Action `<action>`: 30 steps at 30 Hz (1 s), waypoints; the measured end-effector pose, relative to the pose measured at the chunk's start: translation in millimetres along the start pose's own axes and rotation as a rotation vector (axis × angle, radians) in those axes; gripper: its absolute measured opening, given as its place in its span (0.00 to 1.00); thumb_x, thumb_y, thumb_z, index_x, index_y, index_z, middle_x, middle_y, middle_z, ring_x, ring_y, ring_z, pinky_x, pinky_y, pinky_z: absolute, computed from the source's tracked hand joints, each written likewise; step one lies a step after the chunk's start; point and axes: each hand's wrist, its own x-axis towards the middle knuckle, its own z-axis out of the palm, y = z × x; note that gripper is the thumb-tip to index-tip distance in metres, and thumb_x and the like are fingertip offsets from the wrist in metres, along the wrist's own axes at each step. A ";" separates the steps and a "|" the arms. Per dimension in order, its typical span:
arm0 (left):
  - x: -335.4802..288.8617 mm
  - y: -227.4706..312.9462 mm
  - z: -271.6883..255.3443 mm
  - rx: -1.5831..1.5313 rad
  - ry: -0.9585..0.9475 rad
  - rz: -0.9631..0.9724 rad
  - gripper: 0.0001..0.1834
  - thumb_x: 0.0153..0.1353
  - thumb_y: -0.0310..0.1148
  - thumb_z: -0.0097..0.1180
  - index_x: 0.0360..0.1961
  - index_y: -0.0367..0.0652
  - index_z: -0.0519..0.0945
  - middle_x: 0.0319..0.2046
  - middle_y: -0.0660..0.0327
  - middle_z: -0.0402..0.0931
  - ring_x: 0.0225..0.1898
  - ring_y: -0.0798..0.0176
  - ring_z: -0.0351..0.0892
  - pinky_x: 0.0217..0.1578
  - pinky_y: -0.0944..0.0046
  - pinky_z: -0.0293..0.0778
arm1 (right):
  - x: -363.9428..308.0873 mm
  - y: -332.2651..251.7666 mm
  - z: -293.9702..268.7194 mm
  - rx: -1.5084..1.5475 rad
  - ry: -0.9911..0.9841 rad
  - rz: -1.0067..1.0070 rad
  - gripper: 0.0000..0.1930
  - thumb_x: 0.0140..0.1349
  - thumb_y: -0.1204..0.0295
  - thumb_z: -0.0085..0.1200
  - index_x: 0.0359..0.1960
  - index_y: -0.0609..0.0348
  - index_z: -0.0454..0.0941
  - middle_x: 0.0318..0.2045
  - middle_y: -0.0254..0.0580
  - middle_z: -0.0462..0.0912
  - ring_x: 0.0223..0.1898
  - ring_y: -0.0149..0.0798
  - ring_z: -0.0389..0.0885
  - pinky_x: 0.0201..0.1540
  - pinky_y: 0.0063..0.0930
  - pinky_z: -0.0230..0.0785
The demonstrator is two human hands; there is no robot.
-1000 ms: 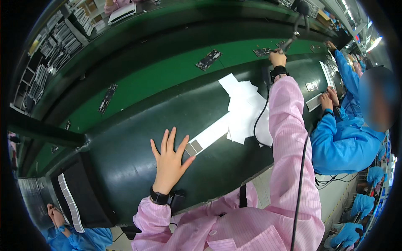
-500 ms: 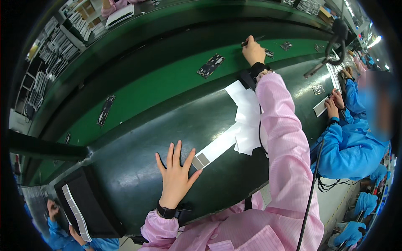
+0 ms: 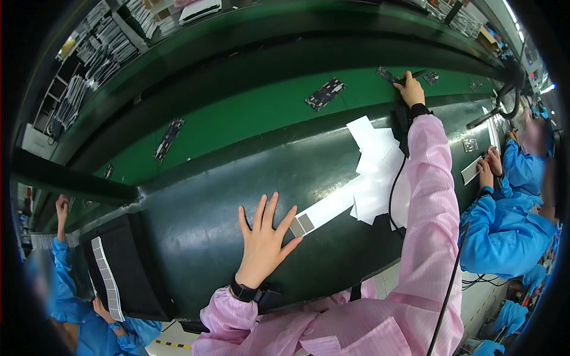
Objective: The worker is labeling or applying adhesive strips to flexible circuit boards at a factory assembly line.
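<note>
My left hand (image 3: pixel 261 252) lies palm down on the dark green bench with its fingers spread. Its thumb and forefinger are beside the end of a white paper strip (image 3: pixel 329 204) that bears grey rectangular stickers (image 3: pixel 305 223). My right hand (image 3: pixel 412 92) reaches over the green belt, fingers closed around a slim dark pointed tool (image 3: pixel 420 74) whose kind is unclear. Those fingertips are at the edge of a dark circuit board (image 3: pixel 387 74); whether they grip it I cannot tell. Loose white paper sheets (image 3: pixel 374 157) overlap beside my right forearm.
Other circuit boards (image 3: pixel 325 94) lie spaced along the belt (image 3: pixel 237 118). A black tray (image 3: pixel 133 267) with a sticker strip (image 3: pixel 107 279) stands at left. Co-workers in blue (image 3: pixel 504 231) sit on both sides. A black cable (image 3: pixel 396 193) crosses the papers.
My right hand has moved right along the belt, and a circuit board is now at its fingertips, to its left. My left hand stays flat by the strip. The whole view has shifted.
</note>
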 end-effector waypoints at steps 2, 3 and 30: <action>0.8 -0.5 0.0 0.000 0.017 0.011 0.33 0.55 0.49 0.62 0.62 0.55 0.71 0.68 0.50 0.53 0.70 0.46 0.48 0.64 0.29 0.37 | 0.1 -16.4 -12.4 -0.107 -0.017 -0.037 0.25 0.55 0.49 0.60 0.44 0.52 0.68 0.33 0.45 0.83 0.40 0.52 0.81 0.43 0.52 0.68; 0.8 -0.8 -0.1 0.003 0.021 0.006 0.33 0.55 0.49 0.62 0.62 0.55 0.71 0.68 0.50 0.53 0.70 0.46 0.48 0.64 0.29 0.37 | 0.6 -24.4 -17.8 -0.217 -0.032 -0.072 0.24 0.55 0.50 0.61 0.42 0.52 0.68 0.30 0.43 0.83 0.38 0.52 0.82 0.41 0.52 0.69; -7.0 -1.2 7.9 0.018 0.140 0.092 0.24 0.61 0.40 0.55 0.60 0.59 0.72 0.67 0.55 0.56 0.70 0.51 0.50 0.65 0.32 0.41 | -245.9 -234.6 -158.9 0.547 -0.324 -0.701 0.21 0.51 0.66 0.68 0.39 0.61 0.68 0.29 0.45 0.77 0.33 0.46 0.75 0.36 0.35 0.68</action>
